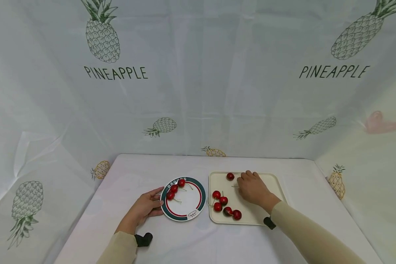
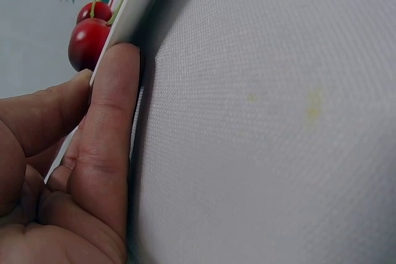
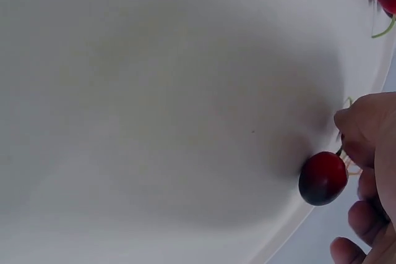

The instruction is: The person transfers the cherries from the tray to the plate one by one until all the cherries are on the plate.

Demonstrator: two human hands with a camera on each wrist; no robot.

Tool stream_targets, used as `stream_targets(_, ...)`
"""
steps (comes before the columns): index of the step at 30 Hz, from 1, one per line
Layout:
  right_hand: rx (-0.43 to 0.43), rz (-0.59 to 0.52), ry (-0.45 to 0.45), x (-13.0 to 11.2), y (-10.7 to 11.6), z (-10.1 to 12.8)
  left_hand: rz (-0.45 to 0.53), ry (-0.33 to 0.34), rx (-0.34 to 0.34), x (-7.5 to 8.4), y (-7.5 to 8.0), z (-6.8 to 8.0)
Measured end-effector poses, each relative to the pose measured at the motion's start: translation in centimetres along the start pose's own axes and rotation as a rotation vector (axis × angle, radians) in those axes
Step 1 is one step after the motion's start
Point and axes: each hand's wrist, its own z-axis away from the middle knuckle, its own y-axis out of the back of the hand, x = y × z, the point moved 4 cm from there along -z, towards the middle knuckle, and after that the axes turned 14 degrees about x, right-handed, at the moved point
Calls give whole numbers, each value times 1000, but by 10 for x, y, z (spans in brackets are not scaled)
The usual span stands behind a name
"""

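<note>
My left hand (image 1: 144, 208) holds the left rim of a round white plate (image 1: 189, 201) with a green and red border. In the left wrist view its thumb is at the rim's upper side and a finger lies beneath. Three red cherries (image 1: 174, 188) with green stems lie along the plate's left side. Over the cream tray (image 1: 260, 217), my right hand (image 1: 255, 189) pinches a dark red cherry (image 3: 323, 178) by its stem, as the right wrist view shows; the head view hides this cherry behind the hand. Several more cherries (image 1: 223, 200) lie in the tray's left half.
Plate and tray stand side by side on a white-covered table (image 1: 145, 168), a narrow gap between them. One cherry (image 1: 230, 176) lies near the tray's back edge. A pineapple-print cloth (image 1: 211, 91) hangs behind and at both sides.
</note>
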Motion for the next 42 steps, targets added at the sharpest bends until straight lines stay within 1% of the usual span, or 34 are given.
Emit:
stream_targets(4,15,-52,-3,-3,-2,2,-7,0,3,0,0,1)
stream_targets(8,2,-110,6,-8,-3,5,-8,4,5,-1,1,1)
stream_targets(13,6,-122,36,-9,2,11,-12,5,4,0,1,3)
stream_targets(17,18,-120,36,-6,6,18,-9,3,-8,1,2,3)
stream_targets(24,0,-106,10,3,15,36,3,-1,-7,1,2,1)
stream_targets(30,36,-51,-32,14,22,51,6,1,-4,1,3,1)
stream_targets(34,50,-29,-107,21,20,58,8,-5,-13,2,3,1)
stream_targets(37,44,-22,-155,26,16,62,6,-8,-12,1,3,1)
stream_targets(40,40,-17,-164,26,12,64,6,-3,-6,0,3,1)
stream_targets(42,39,-12,-153,25,11,63,8,-2,-4,-1,2,1)
